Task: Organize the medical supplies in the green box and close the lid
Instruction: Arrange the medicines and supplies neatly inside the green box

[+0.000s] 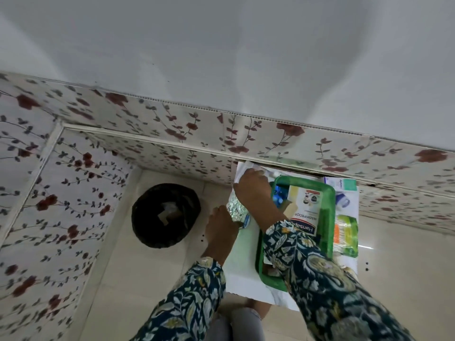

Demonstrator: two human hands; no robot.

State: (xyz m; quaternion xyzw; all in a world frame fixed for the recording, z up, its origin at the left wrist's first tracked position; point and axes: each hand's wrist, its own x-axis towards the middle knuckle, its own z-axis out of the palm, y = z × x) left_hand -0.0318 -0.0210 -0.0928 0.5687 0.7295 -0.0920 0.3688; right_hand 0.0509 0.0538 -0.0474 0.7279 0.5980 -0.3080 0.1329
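The open green box (330,212) sits on a white sheet (243,264) on the floor. Inside lie a white Hansaplast carton (306,205) and blue items (279,195). My right hand (253,188) reaches across the box's far left corner and rests on white paper by the wall; whether it grips anything I cannot tell. My left hand (220,230) is closed on a silver foil blister strip (236,210) just left of the box. No lid is identifiable.
A black bin (165,215) with scraps stands on the floor to the left. Right of the box lie a white-and-teal carton (344,185), a blue-white item (343,200) and a green-orange pack (346,235). Floral wall panels close in behind and at left.
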